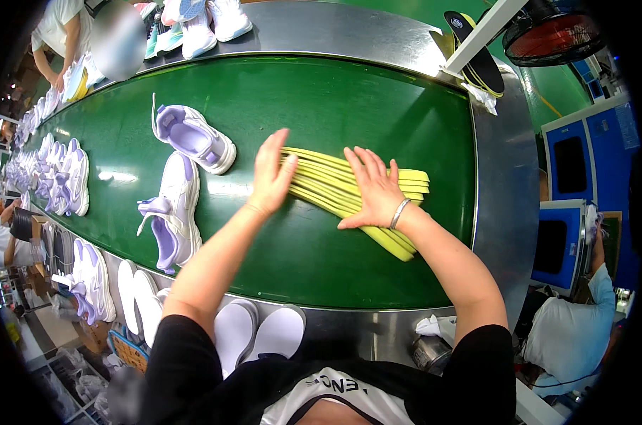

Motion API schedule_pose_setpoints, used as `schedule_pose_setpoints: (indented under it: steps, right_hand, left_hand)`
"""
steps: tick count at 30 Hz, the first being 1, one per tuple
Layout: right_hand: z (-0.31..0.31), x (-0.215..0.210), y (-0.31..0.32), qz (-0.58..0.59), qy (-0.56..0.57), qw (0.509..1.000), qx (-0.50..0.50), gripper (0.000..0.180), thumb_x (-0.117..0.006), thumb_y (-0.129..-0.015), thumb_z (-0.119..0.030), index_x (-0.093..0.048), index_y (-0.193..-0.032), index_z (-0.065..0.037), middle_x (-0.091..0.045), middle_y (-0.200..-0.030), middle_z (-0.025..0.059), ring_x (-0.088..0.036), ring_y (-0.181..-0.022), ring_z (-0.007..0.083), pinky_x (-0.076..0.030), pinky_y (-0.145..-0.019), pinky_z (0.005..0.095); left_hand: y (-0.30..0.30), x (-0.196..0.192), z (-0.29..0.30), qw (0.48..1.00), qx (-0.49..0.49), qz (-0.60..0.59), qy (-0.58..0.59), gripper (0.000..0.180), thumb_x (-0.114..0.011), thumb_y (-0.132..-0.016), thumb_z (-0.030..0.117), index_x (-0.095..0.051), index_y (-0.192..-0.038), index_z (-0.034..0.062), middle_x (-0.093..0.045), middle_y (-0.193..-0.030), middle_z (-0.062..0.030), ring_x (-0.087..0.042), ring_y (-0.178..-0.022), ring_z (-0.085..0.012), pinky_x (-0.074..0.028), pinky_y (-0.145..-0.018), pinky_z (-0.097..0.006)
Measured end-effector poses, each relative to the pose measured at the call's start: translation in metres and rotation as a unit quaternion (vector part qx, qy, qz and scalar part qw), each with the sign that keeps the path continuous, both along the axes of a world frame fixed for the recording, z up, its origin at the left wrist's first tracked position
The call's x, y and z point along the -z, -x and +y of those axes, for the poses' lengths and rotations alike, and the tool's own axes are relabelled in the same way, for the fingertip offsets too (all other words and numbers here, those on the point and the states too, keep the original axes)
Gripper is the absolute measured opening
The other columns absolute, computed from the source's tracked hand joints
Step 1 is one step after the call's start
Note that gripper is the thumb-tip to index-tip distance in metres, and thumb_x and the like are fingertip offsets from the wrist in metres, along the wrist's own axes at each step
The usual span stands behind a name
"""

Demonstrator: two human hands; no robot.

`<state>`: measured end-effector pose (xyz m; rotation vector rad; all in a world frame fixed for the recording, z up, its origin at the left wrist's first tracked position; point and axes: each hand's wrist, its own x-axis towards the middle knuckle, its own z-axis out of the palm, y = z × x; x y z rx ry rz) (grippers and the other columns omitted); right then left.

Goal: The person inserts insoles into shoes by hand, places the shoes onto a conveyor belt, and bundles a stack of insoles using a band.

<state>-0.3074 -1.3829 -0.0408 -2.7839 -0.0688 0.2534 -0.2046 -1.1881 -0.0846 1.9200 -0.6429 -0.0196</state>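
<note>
A stack of long, thin yellow-green insoles (328, 180) lies fanned on the green belt in front of me, many of them turned on edge. My left hand (270, 180) is at their left ends, fingers stretched away from me, the thumb against the ends. Across the right half of the stack lies my right hand (377, 190), fingers spread and thumb out to the left; a bracelet circles its wrist. The insoles' rounded right ends stick out past it. Left of my left hand, a white and lilac shoe (193, 138) stands by its mate (175, 212), which lies on its side.
Metal edging (503, 205) borders the green belt (321, 85). White shoe-shaped pieces (278, 331) rest on the near edge, below my left arm. More shoes (69, 177) line the left side. A fan (553, 37) stands at the far right. A co-worker (572, 336) is at right.
</note>
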Motion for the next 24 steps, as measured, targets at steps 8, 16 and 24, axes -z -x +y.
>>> schedule_pose_setpoints:
  steps: [8,16,24]
  right_hand:
    - [-0.006,-0.006,-0.016,0.029,-0.044,0.999,0.003,0.088,-0.064,-0.054,-0.032,-0.021,-0.129,-0.013,-0.044,-0.112,0.0163,-0.043,-0.104,0.0303,-0.033,-0.086,0.0459]
    - [-0.028,0.003,0.000,-0.022,-0.038,0.997,0.060,0.084,-0.063,-0.053,-0.028,-0.026,-0.126,-0.009,-0.047,-0.104,0.0148,-0.045,-0.098,0.0303,-0.036,-0.083,0.0403]
    - [-0.020,0.009,-0.006,-0.027,-0.022,0.997,0.075,0.084,-0.064,-0.052,-0.027,-0.025,-0.126,-0.011,-0.047,-0.099,0.0130,-0.045,-0.096,0.0292,-0.035,-0.083,0.0395]
  left_hand:
    - [0.001,-0.011,-0.006,0.996,-0.029,-0.036,-0.077,0.039,-0.044,-0.085,0.026,-0.043,-0.115,0.0017,-0.043,-0.118,-0.0172,-0.037,-0.113,-0.0293,-0.027,-0.095,-0.036]
    - [0.019,-0.076,0.132,0.881,-0.194,-0.111,-0.417,0.056,-0.064,-0.068,0.020,-0.040,-0.116,0.0030,-0.051,-0.091,-0.0152,-0.050,-0.087,-0.0300,-0.040,-0.076,-0.038]
    - [0.044,-0.048,0.188,0.867,-0.169,-0.009,-0.468,0.073,-0.047,-0.062,-0.011,-0.030,-0.127,0.0180,-0.037,-0.113,-0.0213,-0.052,-0.084,-0.0358,-0.043,-0.074,-0.042]
